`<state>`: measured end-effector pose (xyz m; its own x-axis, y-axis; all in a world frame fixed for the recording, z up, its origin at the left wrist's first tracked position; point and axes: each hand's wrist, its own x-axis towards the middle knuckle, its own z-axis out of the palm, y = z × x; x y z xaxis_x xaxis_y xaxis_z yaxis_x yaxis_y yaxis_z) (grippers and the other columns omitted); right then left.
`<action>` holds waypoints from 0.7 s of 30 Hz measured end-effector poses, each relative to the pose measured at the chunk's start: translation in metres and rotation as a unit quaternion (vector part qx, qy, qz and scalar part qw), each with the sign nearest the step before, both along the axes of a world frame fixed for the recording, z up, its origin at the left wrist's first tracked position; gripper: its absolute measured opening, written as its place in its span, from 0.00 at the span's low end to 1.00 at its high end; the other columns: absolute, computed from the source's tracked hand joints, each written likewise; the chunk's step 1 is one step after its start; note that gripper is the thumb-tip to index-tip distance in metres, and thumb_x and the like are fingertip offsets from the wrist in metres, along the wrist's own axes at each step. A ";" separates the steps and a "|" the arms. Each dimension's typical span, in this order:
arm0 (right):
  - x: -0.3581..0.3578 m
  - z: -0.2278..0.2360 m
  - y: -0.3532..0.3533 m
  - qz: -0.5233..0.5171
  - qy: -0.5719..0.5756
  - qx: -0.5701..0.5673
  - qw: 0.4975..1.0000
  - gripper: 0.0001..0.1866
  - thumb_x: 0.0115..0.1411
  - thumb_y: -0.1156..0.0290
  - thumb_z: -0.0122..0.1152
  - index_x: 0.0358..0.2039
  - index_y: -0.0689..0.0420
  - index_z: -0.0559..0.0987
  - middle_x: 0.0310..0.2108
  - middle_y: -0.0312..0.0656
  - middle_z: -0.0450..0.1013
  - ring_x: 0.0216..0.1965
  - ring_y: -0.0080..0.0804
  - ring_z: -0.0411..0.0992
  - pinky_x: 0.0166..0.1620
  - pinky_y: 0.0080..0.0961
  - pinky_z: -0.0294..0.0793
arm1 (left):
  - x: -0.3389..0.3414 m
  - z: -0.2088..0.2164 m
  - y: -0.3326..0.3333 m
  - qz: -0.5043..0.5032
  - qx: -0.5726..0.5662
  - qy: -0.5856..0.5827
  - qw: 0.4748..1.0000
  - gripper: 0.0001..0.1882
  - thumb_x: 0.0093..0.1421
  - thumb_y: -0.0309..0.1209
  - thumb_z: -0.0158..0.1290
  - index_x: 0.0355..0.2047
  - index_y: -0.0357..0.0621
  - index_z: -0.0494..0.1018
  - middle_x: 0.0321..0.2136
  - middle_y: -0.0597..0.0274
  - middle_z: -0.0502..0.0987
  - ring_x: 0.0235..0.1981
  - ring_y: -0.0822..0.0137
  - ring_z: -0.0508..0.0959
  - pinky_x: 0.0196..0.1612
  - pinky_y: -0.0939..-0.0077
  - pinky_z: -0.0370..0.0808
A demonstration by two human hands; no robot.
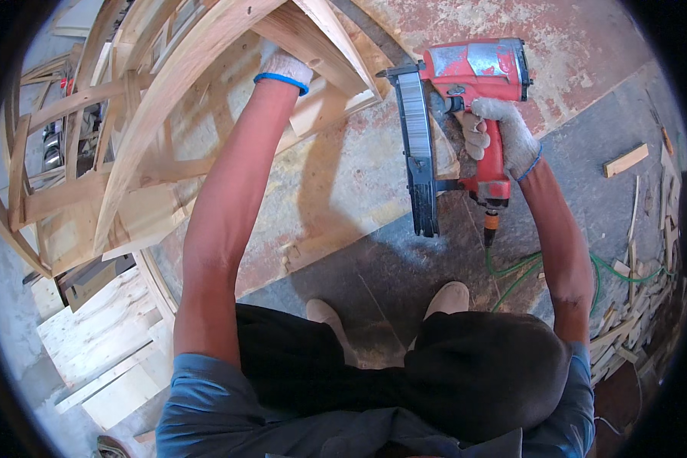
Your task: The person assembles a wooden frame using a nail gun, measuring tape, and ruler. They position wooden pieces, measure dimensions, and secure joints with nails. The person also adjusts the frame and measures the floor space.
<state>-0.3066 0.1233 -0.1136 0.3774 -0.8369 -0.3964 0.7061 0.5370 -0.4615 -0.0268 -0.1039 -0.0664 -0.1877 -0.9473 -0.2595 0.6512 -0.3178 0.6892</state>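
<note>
**Control and Clearance**

Head view: our right grip (502,131) is wrapped round the red nail gun (473,69) beside the wooden frame (160,95); our left grip (286,70) reaches into the frame, fingers hidden, so we cannot tell its closure. We should seat the nose squarely, left grip clear. The worn floor (320,198) carries a green hose (523,266) and, at right, wood offcuts (624,336).
</note>
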 end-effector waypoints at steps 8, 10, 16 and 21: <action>-0.007 -0.035 -0.019 0.061 -0.078 -0.006 0.995 0.16 0.67 0.61 0.55 0.22 0.49 0.69 0.20 0.31 0.67 0.17 0.21 0.65 0.21 0.26 0.68 | 0.014 -0.024 -0.012 -0.039 0.017 0.004 0.999 0.28 0.75 0.46 0.39 0.70 0.49 0.60 0.66 0.56 0.65 0.64 0.56 0.67 0.68 0.60 0.64; -0.008 -0.038 -0.022 0.068 -0.090 -0.008 0.994 0.16 0.67 0.60 0.54 0.22 0.49 0.68 0.19 0.30 0.66 0.16 0.21 0.64 0.21 0.26 0.68 | 0.017 -0.028 -0.013 -0.042 0.019 0.004 0.999 0.27 0.75 0.46 0.40 0.69 0.49 0.60 0.65 0.57 0.66 0.63 0.56 0.68 0.67 0.61 0.65; -0.018 -0.042 -0.036 0.107 -0.101 0.006 0.989 0.17 0.67 0.58 0.54 0.21 0.47 0.67 0.18 0.28 0.63 0.16 0.19 0.62 0.22 0.24 0.66 | 0.019 -0.036 -0.015 -0.045 0.028 0.010 0.999 0.26 0.75 0.45 0.41 0.67 0.48 0.62 0.62 0.57 0.69 0.61 0.57 0.70 0.65 0.63 0.67; -0.028 -0.040 -0.047 0.163 -0.079 -0.020 0.983 0.17 0.67 0.58 0.54 0.21 0.47 0.68 0.17 0.26 0.63 0.15 0.18 0.61 0.22 0.23 0.65 | 0.021 -0.039 -0.018 -0.047 0.032 0.018 0.998 0.25 0.74 0.45 0.42 0.66 0.47 0.64 0.60 0.57 0.71 0.59 0.57 0.71 0.63 0.64 0.69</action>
